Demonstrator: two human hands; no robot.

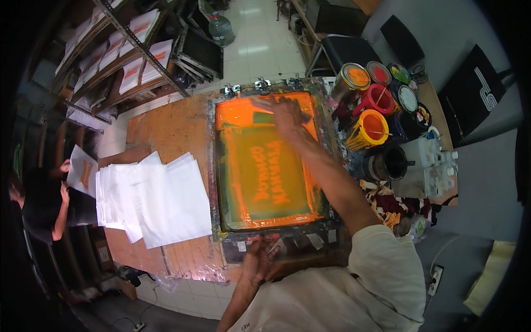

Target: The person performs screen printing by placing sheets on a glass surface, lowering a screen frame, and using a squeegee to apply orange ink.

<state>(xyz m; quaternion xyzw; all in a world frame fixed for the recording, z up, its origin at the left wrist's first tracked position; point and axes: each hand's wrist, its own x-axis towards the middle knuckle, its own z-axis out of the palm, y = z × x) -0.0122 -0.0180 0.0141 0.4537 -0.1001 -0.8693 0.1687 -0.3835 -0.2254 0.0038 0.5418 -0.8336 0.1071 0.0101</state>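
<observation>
A screen printing frame (217,191) lies before me, its mesh smeared with orange ink (235,113) and showing a lettered stencil area (260,171). My right hand (286,115) is at the far end of the mesh, closed around a squeegee (262,104) that my fingers partly cover. Thick wet ink lies around it. At the frame's near edge is my left hand (261,259), slightly blurred, its fingers loosely bent and apart, with nothing visible in them. Metal hinge clamps (262,84) line the frame's far side.
White sheets (171,202) are piled left of the frame on the wooden table (166,124). Ink cans (355,77), a yellow ink tub (371,130) and stained rags (387,202) crowd the right. Far left, another person (47,199) holds a printed sheet (83,170) near shelves.
</observation>
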